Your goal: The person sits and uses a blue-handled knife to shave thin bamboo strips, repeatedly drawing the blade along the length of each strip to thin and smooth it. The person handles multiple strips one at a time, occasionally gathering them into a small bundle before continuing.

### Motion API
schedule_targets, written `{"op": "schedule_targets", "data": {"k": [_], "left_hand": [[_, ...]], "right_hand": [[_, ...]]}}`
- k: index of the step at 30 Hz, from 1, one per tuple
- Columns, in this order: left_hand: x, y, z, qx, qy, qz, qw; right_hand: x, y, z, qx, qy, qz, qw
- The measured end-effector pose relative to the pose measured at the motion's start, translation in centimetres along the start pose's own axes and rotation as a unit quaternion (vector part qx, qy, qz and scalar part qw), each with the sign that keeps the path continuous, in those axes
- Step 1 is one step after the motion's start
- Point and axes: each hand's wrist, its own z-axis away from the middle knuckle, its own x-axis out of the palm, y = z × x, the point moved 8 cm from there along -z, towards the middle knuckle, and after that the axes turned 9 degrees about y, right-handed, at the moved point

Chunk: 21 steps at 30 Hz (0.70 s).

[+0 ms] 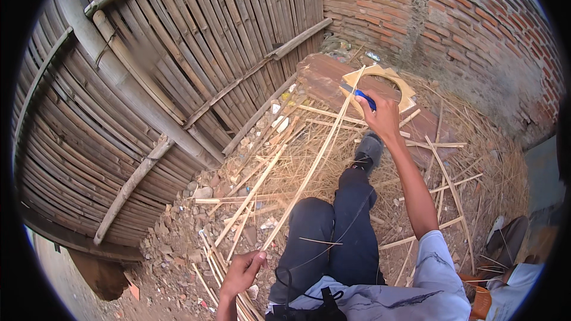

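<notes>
My right hand [383, 117] is closed around a blue-handled cutter knife [364, 99], out in front of me. Its blade lies against a long, pale bamboo strip [318, 166] near the strip's far end. My left hand [242, 272], low and to the left, pinches the near end of that strip between thumb and finger. The strip slants up and away from it, beside my left leg. Below my left hand lie several more pale strips [215, 264]. Just past the knife is a light wooden piece with a round cut-out [407, 88].
A brown board [321, 74] lies on the ground under the cut-out piece. Dry shavings [315, 142] and loose strips [455, 193] litter the rubble. A bamboo fence [196, 41] stands left, a brick wall [380, 3] ahead. Another person's leg [507, 241] shows at lower right.
</notes>
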Motion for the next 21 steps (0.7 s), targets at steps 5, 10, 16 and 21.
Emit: {"op": "schedule_targets", "data": {"k": [5, 10, 16, 21], "left_hand": [[-0.8, -2.9, 0.4, -0.032, 0.000, 0.045, 0.998], [-2.9, -9.2, 3.3, -0.157, -0.002, 0.106, 0.982], [-7.6, -12.2, 4.0, -0.094, 0.281, -0.052, 0.954], [-7.3, -7.5, -0.2, -0.015, 0.399, -0.091, 0.912]], "right_hand": [[5.1, 0.7, -3.5, -0.001, -0.031, 0.039, 0.999], [6.6, 4.3, -8.2, 0.102, -0.012, 0.049, 0.993], [7.0, 5.0, -8.1, 0.131, -0.059, 0.115, 0.983], [7.9, 3.8, -4.1, 0.012, -0.161, 0.196, 0.967]]}}
